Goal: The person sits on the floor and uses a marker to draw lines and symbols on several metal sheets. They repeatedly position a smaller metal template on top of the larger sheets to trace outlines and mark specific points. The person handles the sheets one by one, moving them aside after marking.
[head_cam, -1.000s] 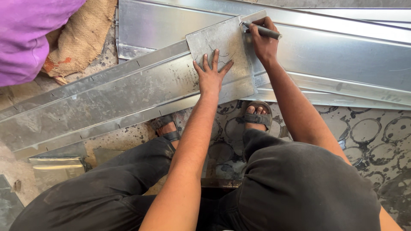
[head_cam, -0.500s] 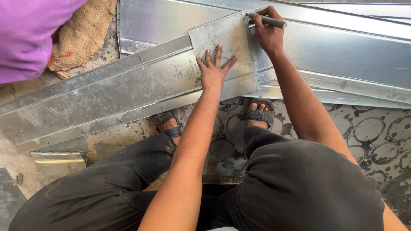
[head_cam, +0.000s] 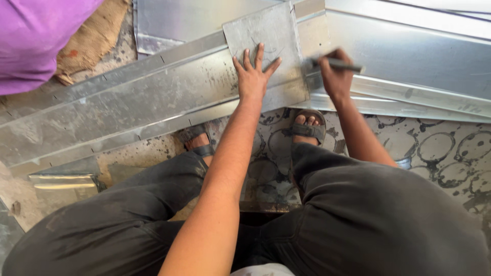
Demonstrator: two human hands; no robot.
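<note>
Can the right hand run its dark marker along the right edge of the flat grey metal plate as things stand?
Probably yes: the right hand holds the dark marker beside that edge of the flat grey metal plate, and the left hand presses further left.

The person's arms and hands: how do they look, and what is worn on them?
Both arms are bare up to the picture's lower edge: no sleeves show. The left hand and the right hand wear no gloves, and no rings, watch or bracelet can be seen. Both forearms are slim. Lower down, the person wears dark, dusty trousers and dark sandals.
</note>
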